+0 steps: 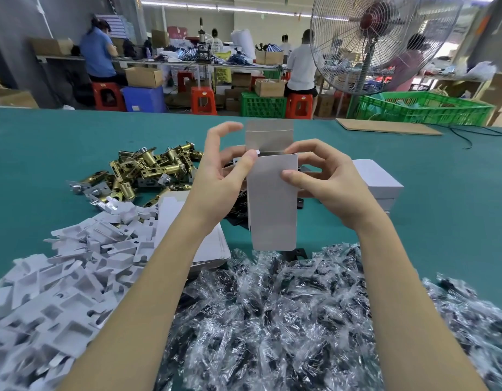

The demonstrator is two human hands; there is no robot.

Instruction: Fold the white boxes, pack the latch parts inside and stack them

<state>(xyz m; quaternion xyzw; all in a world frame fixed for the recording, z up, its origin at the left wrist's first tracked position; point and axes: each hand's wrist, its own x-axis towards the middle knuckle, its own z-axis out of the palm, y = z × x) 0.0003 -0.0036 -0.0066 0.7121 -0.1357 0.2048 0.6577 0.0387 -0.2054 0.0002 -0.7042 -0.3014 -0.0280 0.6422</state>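
I hold a white box [272, 204] upright above the green table [46, 142], its top flap standing open. My left hand [224, 176] pinches the box's upper left corner with thumb and fingers. My right hand [326, 179] grips its right side, the thumb pressing on the front face. Brass latch parts [148, 170] lie heaped at the left. Flat white box blanks [207, 249] lie under my left forearm. Finished white boxes [379, 182] are stacked behind my right hand.
White cardboard inserts [60, 277] are piled at the lower left. Plastic bags of dark parts [300, 320] cover the near edge. A brown board [385, 127] lies at the far right, a fan [376, 40] and green crates [424, 108] beyond it. People work at far benches.
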